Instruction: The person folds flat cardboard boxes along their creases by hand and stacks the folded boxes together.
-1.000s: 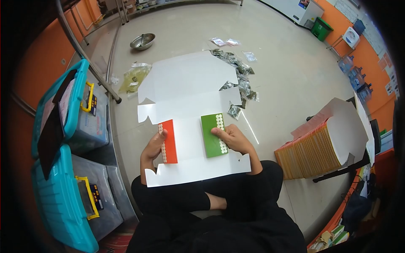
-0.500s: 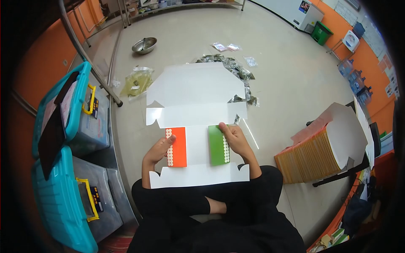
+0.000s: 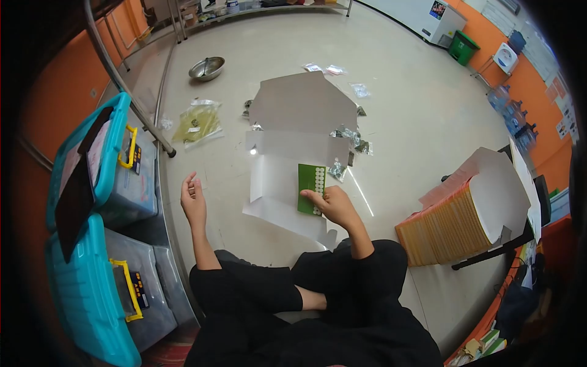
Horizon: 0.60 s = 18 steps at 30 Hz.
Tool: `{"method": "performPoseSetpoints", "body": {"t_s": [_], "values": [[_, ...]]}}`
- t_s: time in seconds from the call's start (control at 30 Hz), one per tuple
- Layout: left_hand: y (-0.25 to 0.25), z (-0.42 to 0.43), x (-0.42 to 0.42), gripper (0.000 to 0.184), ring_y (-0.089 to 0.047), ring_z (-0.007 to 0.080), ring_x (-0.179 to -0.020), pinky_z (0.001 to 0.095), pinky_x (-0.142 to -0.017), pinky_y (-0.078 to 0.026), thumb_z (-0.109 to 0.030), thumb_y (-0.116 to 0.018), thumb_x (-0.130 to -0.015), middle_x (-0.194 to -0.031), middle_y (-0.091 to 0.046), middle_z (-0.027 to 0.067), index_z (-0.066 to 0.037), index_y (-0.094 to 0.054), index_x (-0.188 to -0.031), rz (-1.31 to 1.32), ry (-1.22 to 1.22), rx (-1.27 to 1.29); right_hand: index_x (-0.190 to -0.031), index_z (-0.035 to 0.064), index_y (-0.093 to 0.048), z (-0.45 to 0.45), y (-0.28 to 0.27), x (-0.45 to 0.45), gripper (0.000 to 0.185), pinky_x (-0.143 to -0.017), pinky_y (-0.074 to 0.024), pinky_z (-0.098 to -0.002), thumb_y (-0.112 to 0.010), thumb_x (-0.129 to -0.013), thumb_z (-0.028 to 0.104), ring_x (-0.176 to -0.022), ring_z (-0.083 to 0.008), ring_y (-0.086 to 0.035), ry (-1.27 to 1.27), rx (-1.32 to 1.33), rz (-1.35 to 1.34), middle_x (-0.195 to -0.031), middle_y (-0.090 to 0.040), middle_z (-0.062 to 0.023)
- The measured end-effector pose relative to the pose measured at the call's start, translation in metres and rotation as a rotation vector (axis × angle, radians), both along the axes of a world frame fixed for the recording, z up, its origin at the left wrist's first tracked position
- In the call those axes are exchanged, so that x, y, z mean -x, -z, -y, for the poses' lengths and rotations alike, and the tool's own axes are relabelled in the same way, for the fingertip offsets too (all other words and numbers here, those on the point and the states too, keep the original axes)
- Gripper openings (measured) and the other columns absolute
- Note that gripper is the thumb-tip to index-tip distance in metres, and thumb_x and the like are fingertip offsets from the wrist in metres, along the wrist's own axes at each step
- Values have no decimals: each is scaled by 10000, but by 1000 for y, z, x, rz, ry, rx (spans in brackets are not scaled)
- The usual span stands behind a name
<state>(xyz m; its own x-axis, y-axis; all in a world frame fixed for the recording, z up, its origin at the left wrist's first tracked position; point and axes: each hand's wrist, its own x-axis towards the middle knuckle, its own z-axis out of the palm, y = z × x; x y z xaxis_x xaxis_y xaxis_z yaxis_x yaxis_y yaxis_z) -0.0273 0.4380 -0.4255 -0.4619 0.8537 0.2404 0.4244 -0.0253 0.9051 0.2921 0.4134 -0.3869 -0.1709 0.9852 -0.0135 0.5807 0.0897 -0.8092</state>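
Two teal-lidded boxes (image 3: 136,194) stand left of one held carton (image 3: 302,104). One bowl (image 3: 211,77) and one green bin (image 3: 463,49) stand beyond it.

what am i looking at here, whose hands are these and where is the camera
No machine here: these are a person's bare hands, seen by one camera worn on the head, facing forward and down over their legs. The right hand grips a folded sheet by its green flap, thumb on top. The left hand is off to the side, holding nothing I can see. On the floor are packets, some partly behind the sheet, plus a yellowish bag and a bowl.
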Motion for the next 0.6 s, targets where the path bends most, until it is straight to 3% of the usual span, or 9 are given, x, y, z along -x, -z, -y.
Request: {"method": "performPoseSetpoints", "body": {"t_s": [0.07,0.13,0.2,0.3,0.37,0.47,0.6], "values": [[-10,4,-17,216,-476,70,-690,194,-637,-405,-174,-505,-868,-801,-522,2,-45,-551,-1035,231,133,-78,-624,12,-623,-1,1,2,541,-484,-420,-347,-518,-792,516,-481,-264,-552,3,18,71,-502,-550,-111],[-4,6,-43,222,-476,73,-707,193,-663,-414,-152,-519,-861,-864,-537,14,-51,-536,-1057,343,561,-75,-630,18,-626,-2,8,5,519,-492,-431,-340,-534,-786,504,-489,-259,-561,-12,14,80,-501,-550,-104],[-19,21,-88,258,-500,78,-786,211,-704,-431,-118,-527,-851,-930,-543,19,-43,-499,-1096,314,809,7,-634,19,-627,-1,8,8,512,-495,-434,-341,-539,-783,501,-493,-264,-564,-36,5,81,-503,-551,-106],[-13,36,-129,314,-511,81,-882,230,-740,-443,-112,-543,-845,-969,-537,25,-29,-458,-1136,205,888,126,-639,18,-627,0,11,14,499,-500,-438,-343,-549,-778,492,-504,-272,-569,-48,-41,66,-509,-553,-110],[-3,36,-139,323,-516,99,-945,250,-754,-449,-119,-559,-841,-984,-541,38,-15,-452,-1128,550,845,183,-640,18,-625,1,11,14,493,-501,-438,-345,-554,-776,486,-510,-275,-571,-36,-74,45,-514,-554,-113],[2,31,-136,291,-535,93,-910,246,-742,-454,-131,-564,-843,-981,-549,34,-15,-466,-1090,681,915,175,-649,2,-608,-1,10,13,509,-505,-432,-344,-519,-806,478,-507,-279,-554,-45,-28,95,-518,-549,-127],[-2,29,-131,259,-549,85,-865,232,-707,-458,-139,-569,-838,-975,-556,30,-34,-478,-1056,734,875,248,-683,-25,-544,-5,14,11,519,-541,-423,-316,-406,-888,431,-502,-232,-502,-96,87,-119,-547,-519,-115]]}}
